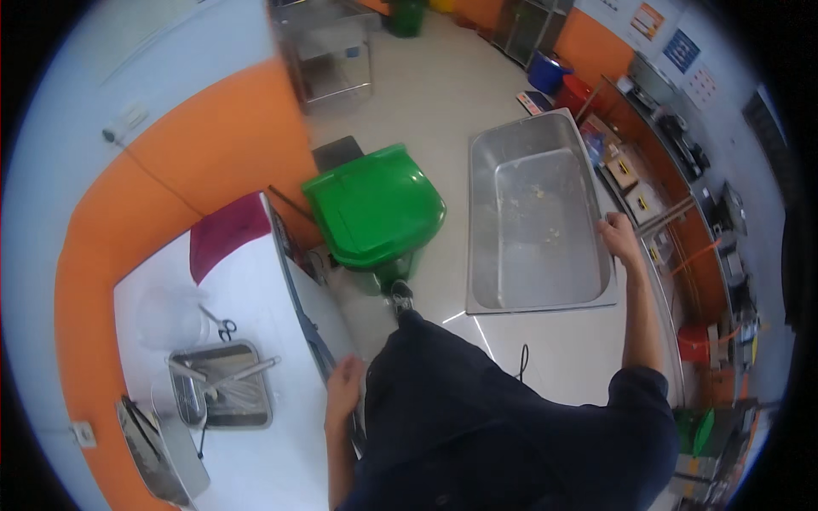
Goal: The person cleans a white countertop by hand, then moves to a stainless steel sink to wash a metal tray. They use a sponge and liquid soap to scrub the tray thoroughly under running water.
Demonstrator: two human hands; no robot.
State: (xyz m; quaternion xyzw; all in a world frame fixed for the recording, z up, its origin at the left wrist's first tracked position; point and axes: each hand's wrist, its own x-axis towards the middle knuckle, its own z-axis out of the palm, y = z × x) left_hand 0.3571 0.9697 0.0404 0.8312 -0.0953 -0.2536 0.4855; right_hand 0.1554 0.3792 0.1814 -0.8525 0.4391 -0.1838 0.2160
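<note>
My right hand (621, 241) grips the right rim of a deep, rectangular stainless steel pan (511, 268). Small pale yellowish scraps (551, 236) lie scattered on the pan's bottom. In front of me stands a green plastic bin (383, 211) with its lid down. My shoe (401, 295) is at the foot of this bin. My left hand (345, 380) hangs low beside the front edge of a white-topped chest or counter (281, 460); its fingers look loosely bent, and I see nothing in them.
On the white top lie a metal tray (255, 418) with a whisk (239, 377) and other utensils, scissors (223, 324), a clear plastic container (169, 319) and a maroon cloth (230, 233). Shelving (677, 211) with boxes and equipment lines the right. A steel table (329, 51) stands farther off.
</note>
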